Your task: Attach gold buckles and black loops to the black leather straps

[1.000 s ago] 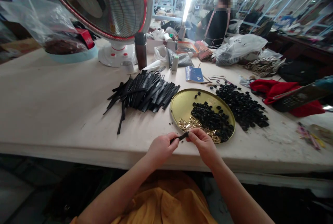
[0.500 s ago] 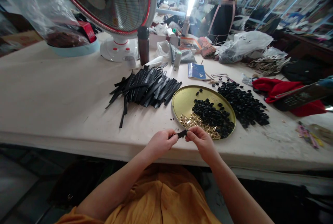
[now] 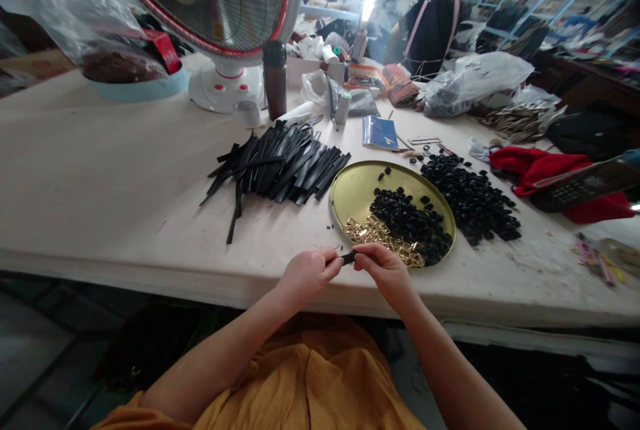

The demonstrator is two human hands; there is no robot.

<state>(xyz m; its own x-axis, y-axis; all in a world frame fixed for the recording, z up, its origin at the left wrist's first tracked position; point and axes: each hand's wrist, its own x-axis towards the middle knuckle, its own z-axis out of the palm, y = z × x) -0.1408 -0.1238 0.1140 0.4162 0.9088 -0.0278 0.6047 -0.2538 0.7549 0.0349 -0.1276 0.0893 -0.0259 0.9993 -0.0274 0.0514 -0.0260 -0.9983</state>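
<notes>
A short black strip is stretched between my hands at the table's front edge. My left hand pinches one end of it, and the fingers of my right hand are closed on the other end. Just beyond them sits a round gold tray, with small gold metal fittings along its near side and small black pieces behind and to the right. Further left lies a pile of black strips. Whether a fitting is on the held strip is hidden by my fingers.
More black pieces are heaped right of the tray. A blue booklet, a thread spool and a dark bottle stand or lie behind. A heater fan is at back left, red cloth at right. A person is beyond the table.
The view has shifted slightly. Both hands stay on the strip, and less of it shows between my fingers now.
</notes>
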